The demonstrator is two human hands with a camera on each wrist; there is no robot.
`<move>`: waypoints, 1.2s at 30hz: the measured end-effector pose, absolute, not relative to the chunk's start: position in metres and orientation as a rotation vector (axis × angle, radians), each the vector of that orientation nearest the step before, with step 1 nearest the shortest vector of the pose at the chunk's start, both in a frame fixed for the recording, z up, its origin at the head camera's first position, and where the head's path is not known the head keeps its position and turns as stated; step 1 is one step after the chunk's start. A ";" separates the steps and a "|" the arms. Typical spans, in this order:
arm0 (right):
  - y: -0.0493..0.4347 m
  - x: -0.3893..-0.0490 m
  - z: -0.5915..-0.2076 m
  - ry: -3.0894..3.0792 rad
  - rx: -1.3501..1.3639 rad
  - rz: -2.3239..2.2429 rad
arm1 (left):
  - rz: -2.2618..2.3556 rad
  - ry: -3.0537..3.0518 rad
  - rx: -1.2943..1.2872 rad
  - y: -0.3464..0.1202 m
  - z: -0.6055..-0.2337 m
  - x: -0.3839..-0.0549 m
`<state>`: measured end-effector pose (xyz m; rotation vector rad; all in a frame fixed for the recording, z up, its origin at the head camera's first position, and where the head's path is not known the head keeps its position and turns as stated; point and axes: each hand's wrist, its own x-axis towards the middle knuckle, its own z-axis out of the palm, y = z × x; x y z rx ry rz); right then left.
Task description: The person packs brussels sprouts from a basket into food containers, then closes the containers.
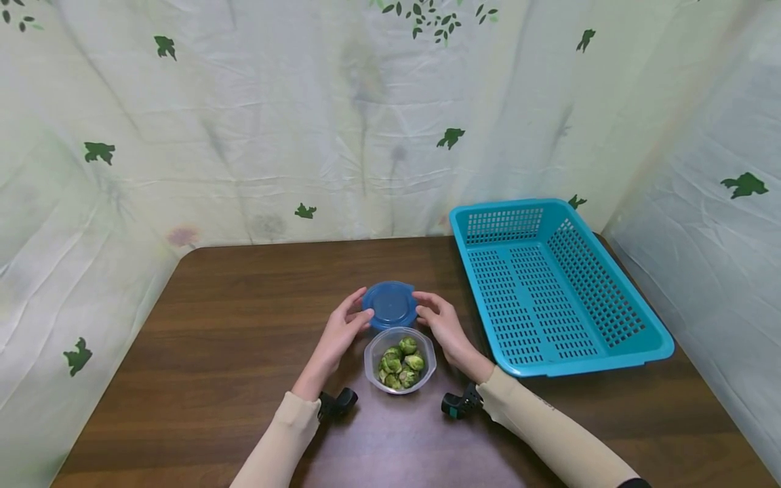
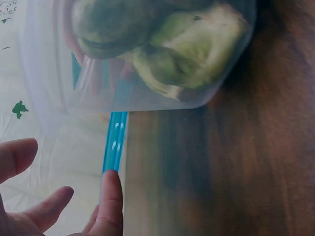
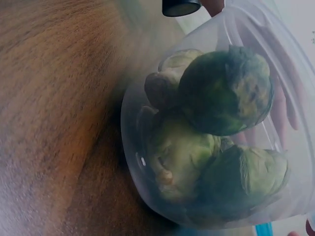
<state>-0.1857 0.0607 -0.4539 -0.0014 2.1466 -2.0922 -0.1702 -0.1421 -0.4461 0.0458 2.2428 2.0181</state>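
Note:
A round blue lid [image 1: 390, 305] lies on the table just behind a clear plastic container [image 1: 369, 373]. Inside the container are several Brussels sprouts [image 1: 401, 363], seen large through its wall in both wrist views. My left hand [image 1: 343, 329] is at the lid's left side; in the left wrist view its fingers are spread, with a fingertip [image 2: 111, 182] right at the lid's blue edge [image 2: 115, 142]. Opposite it, my right hand [image 1: 444, 325] has its bent fingers at the lid's right edge. The container mostly hides the right fingers in the right wrist view.
A large turquoise plastic basket [image 1: 482, 298] stands on the right of the brown wooden table [image 1: 244, 325], close to the right forearm. Pale curtains [image 1: 274, 135] with green leaf shapes hang around the table's back and sides.

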 end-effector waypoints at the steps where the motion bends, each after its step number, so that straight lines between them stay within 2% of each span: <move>1: 0.061 -0.186 -0.453 2.148 -0.005 -2.106 | 2.031 2.240 0.052 -0.142 -0.445 -0.171; 15: 0.063 -0.173 -0.437 2.190 -0.109 -2.231 | 2.045 2.265 0.099 -0.140 -0.433 -0.167; 19: 0.065 -0.174 -0.447 2.228 -0.142 -2.254 | 2.042 2.287 0.108 -0.140 -0.431 -0.164; 36: 0.077 -0.155 -0.443 2.247 -0.300 -2.188 | 1.978 2.273 0.193 -0.140 -0.426 -0.141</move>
